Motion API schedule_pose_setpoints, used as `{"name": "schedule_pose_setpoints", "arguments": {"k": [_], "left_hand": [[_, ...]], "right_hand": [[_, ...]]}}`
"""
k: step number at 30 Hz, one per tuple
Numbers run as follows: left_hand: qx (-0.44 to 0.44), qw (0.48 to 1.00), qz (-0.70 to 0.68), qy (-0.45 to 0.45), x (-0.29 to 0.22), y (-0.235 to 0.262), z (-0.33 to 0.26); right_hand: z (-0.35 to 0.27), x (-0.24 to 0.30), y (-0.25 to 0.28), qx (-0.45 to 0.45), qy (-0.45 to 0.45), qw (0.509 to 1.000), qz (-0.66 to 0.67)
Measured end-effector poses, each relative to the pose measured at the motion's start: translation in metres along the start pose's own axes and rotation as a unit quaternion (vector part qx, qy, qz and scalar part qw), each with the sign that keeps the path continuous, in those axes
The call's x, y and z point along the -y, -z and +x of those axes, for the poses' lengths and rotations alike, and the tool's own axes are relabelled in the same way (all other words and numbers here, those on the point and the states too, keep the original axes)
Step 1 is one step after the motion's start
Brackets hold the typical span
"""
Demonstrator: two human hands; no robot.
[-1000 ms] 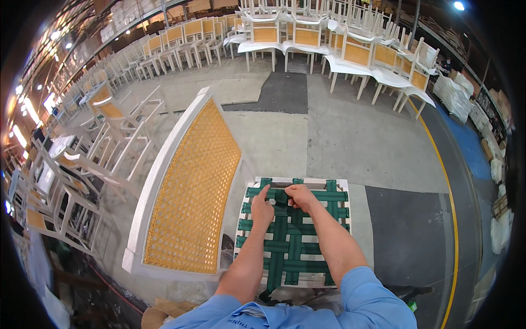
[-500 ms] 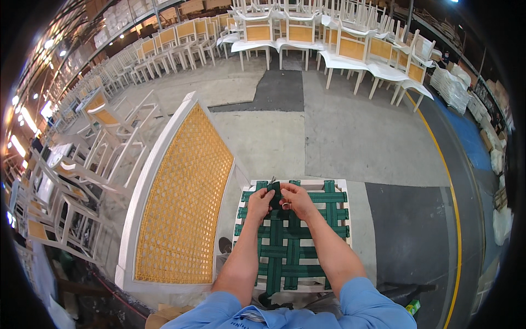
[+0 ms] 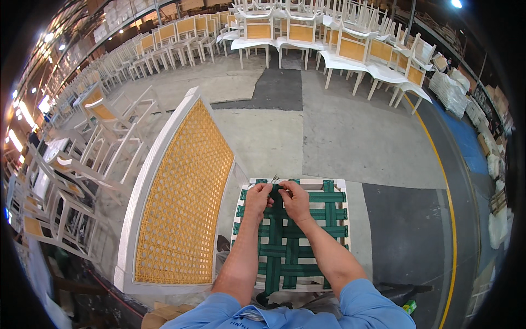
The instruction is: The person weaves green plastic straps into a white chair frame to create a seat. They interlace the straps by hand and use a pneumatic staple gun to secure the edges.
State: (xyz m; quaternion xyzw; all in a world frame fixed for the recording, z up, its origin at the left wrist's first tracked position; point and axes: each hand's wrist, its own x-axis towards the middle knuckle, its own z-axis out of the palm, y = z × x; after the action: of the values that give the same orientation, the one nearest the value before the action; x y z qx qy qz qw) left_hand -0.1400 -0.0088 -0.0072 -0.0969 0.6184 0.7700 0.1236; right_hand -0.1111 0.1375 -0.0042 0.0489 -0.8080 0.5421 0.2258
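Observation:
In front of me is a pale wooden seat frame (image 3: 343, 216) with dark green webbing (image 3: 292, 251) woven across it in a lattice. At its far rail, both hands grip the end of one lengthwise green webbing strap (image 3: 277, 192). My left hand (image 3: 257, 200) is closed on the strap's left edge, and my right hand (image 3: 296, 202) pinches its right side, knuckles up. The fingertips partly hide the strap end. A small thin metal item (image 3: 275, 179) sticks up just beyond my fingers; its kind is too small to make out.
A large white frame with a woven cane panel (image 3: 183, 203) stands close on the left. Unfinished chairs (image 3: 112, 137) crowd the left side, and rows of chairs (image 3: 301, 39) with white sheets line the back. A yellow floor line (image 3: 452, 219) runs along the right.
The strap end, held up and slack before, is now lower against the far rail. My right hand has turned knuckles up and moved its fingertips in toward my left hand.

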Motion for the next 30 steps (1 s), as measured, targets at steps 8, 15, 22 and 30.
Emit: {"name": "schedule_pose_setpoints", "arguments": {"k": [8, 15, 22, 30], "left_hand": [[0.000, 0.991, 0.057, -0.120, 0.011, -0.010, 0.000], [-0.024, 0.918, 0.324, -0.229, 0.031, 0.007, 0.010], [-0.194, 0.877, 0.371, -0.236, 0.032, -0.014, 0.007], [-0.099, 0.796, 0.553, -0.224, 0.057, -0.016, -0.007]], "right_hand": [[0.004, -0.008, 0.011, 0.019, 0.024, 0.996, -0.079], [0.005, -0.009, 0.009, 0.058, 0.080, 0.991, -0.090], [0.057, -0.046, -0.009, 0.158, -0.067, 0.949, -0.265], [0.071, -0.067, -0.042, 0.166, -0.153, 0.929, -0.294]]}}
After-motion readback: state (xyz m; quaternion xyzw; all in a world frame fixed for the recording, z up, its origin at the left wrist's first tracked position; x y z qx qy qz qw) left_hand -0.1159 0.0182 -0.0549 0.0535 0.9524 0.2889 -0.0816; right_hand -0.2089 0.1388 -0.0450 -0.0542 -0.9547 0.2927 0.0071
